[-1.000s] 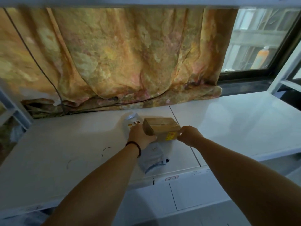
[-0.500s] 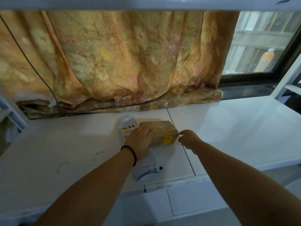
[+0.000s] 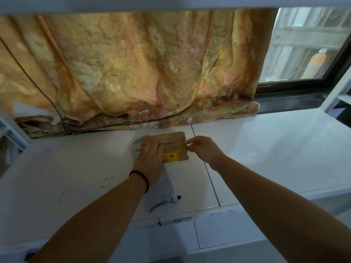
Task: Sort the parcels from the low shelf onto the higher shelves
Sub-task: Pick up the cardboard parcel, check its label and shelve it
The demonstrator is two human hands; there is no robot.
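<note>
A small brown cardboard box [image 3: 173, 142] with a yellow sticker lies on the white shelf [image 3: 266, 149], resting on the far end of a pale grey mailer bag [image 3: 163, 194]. My left hand [image 3: 150, 160], with a black band at the wrist, lies palm-down over the box's left half, fingers stretched forward. My right hand [image 3: 204, 149] pinches the box's right edge with thumb and fingertips. The bag's near end sticks out toward me from under my left wrist.
A yellow flowered curtain [image 3: 133, 73] hangs bunched along the shelf's back, with a dark cable [image 3: 38, 88] across it. The underside of a higher shelf [image 3: 171, 2] runs along the top. A window [image 3: 296, 38] with an orange bottle [image 3: 315, 63] outside is at the right.
The box has gone from held between both hands to lying farther back on the bag. My left hand slid from the box's side onto its top.
</note>
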